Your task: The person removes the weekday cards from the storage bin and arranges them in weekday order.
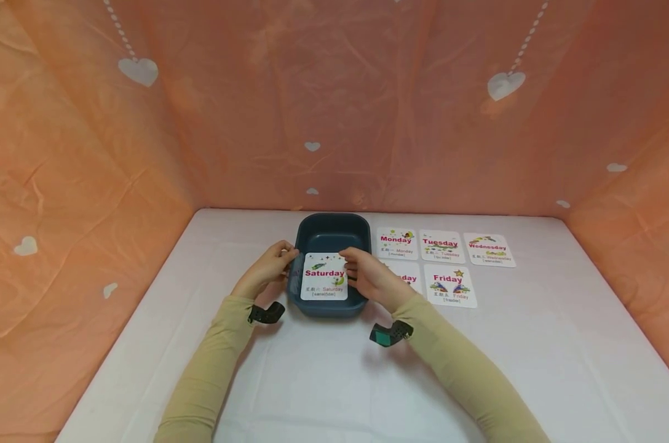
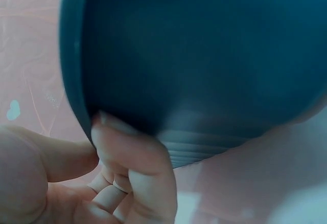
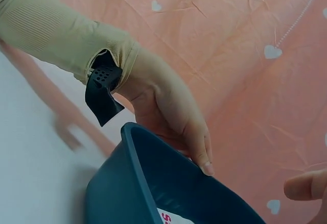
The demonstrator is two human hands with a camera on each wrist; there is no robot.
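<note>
My left hand [image 1: 265, 267] pinches the left rim of a dark blue rectangular box [image 1: 334, 224] between thumb and fingers. In the left wrist view those fingers [image 2: 135, 157] press on the box wall [image 2: 74, 45]. A "Saturday" card [image 1: 324, 294] shows in the front part of the box, face up; in the right wrist view only its corner [image 3: 173, 218] appears. My right hand [image 1: 373, 277] hovers at the card's right edge with fingers loosely bent. One right fingertip [image 3: 304, 185] shows apart from the box, and no clear grip on the card is visible.
Right of the box lie cards in two rows: Monday [image 1: 398, 243], Tuesday [image 1: 442, 247], Wednesday [image 1: 488, 250], then Friday [image 1: 451, 285] and one partly hidden by my right hand [image 1: 409, 271]. Orange-pink cloth [image 1: 368, 123] with white hearts encloses the white table [image 1: 323, 381].
</note>
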